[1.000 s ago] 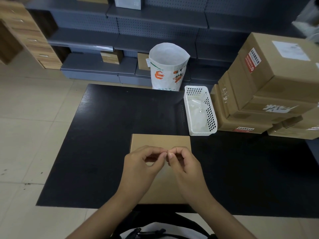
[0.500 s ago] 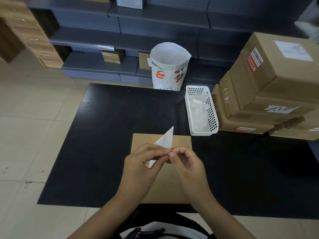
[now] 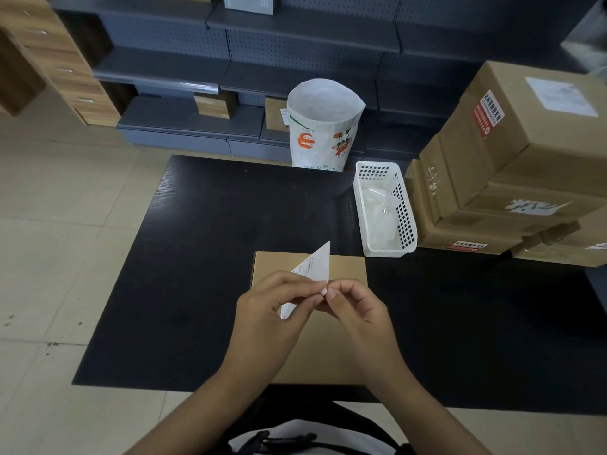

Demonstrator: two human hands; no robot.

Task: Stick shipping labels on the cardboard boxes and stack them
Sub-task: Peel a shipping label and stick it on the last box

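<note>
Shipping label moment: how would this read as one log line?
step: peeling label | left hand: pinching shipping label | right hand: pinching its corner | cardboard box: on table, unlabelled

Beige tiled floor (image 3: 65,257); black table (image 3: 203,257); grey pegboard shelving (image 3: 295,50) behind; wooden drawer cabinet (image 3: 59,60) far left.

Both forearms enter from the bottom edge of the frame and come together near the centre. The left hand (image 3: 272,318) is a little left of centre, its fingers curled, with thumb and forefinger pinched together. The right hand (image 3: 358,315) is just beside it, a little right of centre, also curled and pinching. The fingertips of the two hands almost touch. Both wrists are bare.
</note>
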